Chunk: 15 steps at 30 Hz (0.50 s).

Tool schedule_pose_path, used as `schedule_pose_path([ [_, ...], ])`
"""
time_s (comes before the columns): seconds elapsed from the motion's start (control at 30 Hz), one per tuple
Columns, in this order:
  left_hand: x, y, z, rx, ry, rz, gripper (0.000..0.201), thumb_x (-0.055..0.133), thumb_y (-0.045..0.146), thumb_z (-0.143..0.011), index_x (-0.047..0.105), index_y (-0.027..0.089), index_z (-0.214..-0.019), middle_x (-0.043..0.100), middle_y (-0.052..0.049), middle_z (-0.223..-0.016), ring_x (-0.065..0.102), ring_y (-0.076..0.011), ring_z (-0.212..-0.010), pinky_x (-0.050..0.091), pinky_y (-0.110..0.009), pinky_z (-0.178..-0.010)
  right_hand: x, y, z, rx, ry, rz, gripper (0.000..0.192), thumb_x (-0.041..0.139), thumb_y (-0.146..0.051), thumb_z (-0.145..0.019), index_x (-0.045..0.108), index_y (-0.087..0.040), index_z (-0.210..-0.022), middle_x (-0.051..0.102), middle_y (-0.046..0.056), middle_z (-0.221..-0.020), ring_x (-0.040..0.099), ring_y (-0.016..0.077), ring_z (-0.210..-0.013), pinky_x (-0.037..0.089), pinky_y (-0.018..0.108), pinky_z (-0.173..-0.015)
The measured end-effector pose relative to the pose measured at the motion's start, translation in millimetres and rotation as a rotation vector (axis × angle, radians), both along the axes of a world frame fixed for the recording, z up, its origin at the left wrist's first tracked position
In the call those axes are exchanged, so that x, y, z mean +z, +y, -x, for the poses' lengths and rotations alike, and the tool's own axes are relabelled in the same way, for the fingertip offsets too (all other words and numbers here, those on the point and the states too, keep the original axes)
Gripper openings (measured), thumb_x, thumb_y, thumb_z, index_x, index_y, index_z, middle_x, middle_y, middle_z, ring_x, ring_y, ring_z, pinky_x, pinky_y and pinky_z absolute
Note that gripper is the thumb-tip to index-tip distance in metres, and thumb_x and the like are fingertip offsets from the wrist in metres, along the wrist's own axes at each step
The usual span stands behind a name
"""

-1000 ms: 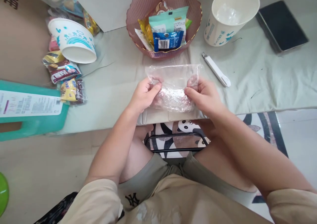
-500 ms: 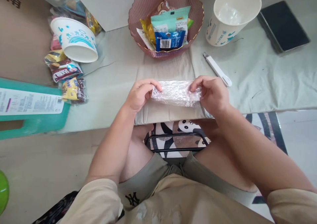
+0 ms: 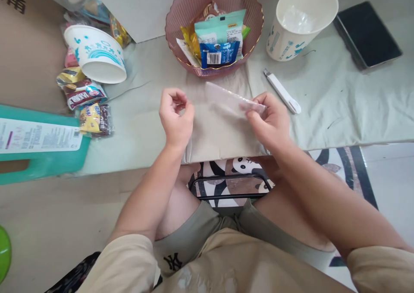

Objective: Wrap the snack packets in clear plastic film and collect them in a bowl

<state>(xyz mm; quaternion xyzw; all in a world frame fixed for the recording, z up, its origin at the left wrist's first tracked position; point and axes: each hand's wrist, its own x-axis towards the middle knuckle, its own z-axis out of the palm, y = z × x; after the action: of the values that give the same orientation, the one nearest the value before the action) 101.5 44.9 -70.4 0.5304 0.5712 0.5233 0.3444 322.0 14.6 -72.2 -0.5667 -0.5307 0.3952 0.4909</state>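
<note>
My right hand (image 3: 270,116) pinches one end of a folded piece of clear plastic film (image 3: 228,95) between thumb and fingers. The film slants up and left from the grip, its far end free above the cloth. Away from it, my left hand (image 3: 177,116) is raised with loosely curled fingers and a small gap by the thumb; nothing shows in it. A white utility knife (image 3: 282,91) lies just right of my right hand. Beyond both hands stands a pink ribbed bowl (image 3: 176,53) with packaged snacks (image 3: 220,32) inside.
A paper cup (image 3: 291,38) holding clear plastic and a dark phone-like device (image 3: 368,34) are at the back right. On the left are a tipped paper bowl (image 3: 97,53), several snack packets (image 3: 86,92) and a teal container (image 3: 69,159). The table's front edge runs near my knees.
My left hand has let go of the plastic film and moved left and slightly up. The film, stretched flat between both hands before, now hangs from my right hand alone, tilted.
</note>
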Motion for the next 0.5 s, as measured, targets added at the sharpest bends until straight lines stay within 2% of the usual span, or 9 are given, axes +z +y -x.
schedule_pose_path([
  [0.03,-0.7,-2,-3,-0.003,0.031,0.008,0.021,0.072,0.036,-0.092,0.055,0.025,-0.098,0.068,-0.002,-0.108,0.063,-0.0211,-0.123,0.055,-0.037,-0.098,2.7,-2,1,-0.020,-0.040,-0.039,0.018,0.067,-0.021,-0.083,0.050,-0.026,-0.078,0.073,0.002,-0.090,0.062,0.0188,-0.077,0.052,0.037,-0.074],
  [0.1,-3.4,-8,-10,-0.122,0.032,0.024,0.029,0.073,0.047,-0.090,0.059,0.025,-0.102,0.070,-0.004,-0.114,0.063,-0.0237,-0.127,0.054,-0.038,-0.104,6.5,-6,4,0.003,-0.056,-0.075,0.017,0.065,-0.021,-0.084,0.050,-0.026,-0.079,0.072,0.002,-0.092,0.062,0.0192,-0.079,0.051,0.038,-0.075],
  [0.2,-10.3,-14,-21,-0.419,-0.085,0.039,0.056,0.077,0.061,-0.083,0.061,0.027,-0.124,0.067,-0.008,-0.136,0.060,-0.0269,-0.137,0.052,-0.039,-0.110,8.5,-9,11,0.164,0.038,-0.078,0.017,0.063,-0.024,-0.085,0.047,-0.026,-0.079,0.061,-0.001,-0.076,0.052,0.0163,-0.067,0.045,0.034,-0.066],
  [0.3,-15.2,-15,-27,-0.609,-0.204,0.053,0.065,0.077,0.065,-0.082,0.062,0.027,-0.133,0.070,-0.009,-0.133,0.067,-0.0271,-0.127,0.056,-0.039,-0.104,7.9,-9,18,0.314,0.216,-0.067,0.020,0.060,-0.031,-0.089,0.044,-0.026,-0.078,0.046,-0.004,-0.068,0.042,0.0135,-0.061,0.040,0.031,-0.062],
  [0.4,-14.4,-14,-28,-0.616,-0.221,0.084,0.054,0.075,0.062,-0.086,0.070,0.024,-0.123,0.077,-0.008,-0.118,0.073,-0.0241,-0.111,0.059,-0.036,-0.095,5.4,-9,22,0.338,0.283,-0.043,0.021,0.058,-0.035,-0.092,0.044,-0.026,-0.080,0.046,-0.004,-0.070,0.044,0.0137,-0.064,0.042,0.031,-0.064],
  [0.5,-12.4,-11,-27,-0.541,-0.255,0.123,0.042,0.071,0.060,-0.090,0.076,0.023,-0.110,0.079,-0.005,-0.105,0.074,-0.0207,-0.100,0.059,-0.033,-0.088,2.1,-7,20,0.194,0.175,-0.045,0.019,0.064,-0.036,-0.089,0.048,-0.027,-0.085,0.052,-0.002,-0.077,0.051,0.0159,-0.070,0.045,0.032,-0.066],
])
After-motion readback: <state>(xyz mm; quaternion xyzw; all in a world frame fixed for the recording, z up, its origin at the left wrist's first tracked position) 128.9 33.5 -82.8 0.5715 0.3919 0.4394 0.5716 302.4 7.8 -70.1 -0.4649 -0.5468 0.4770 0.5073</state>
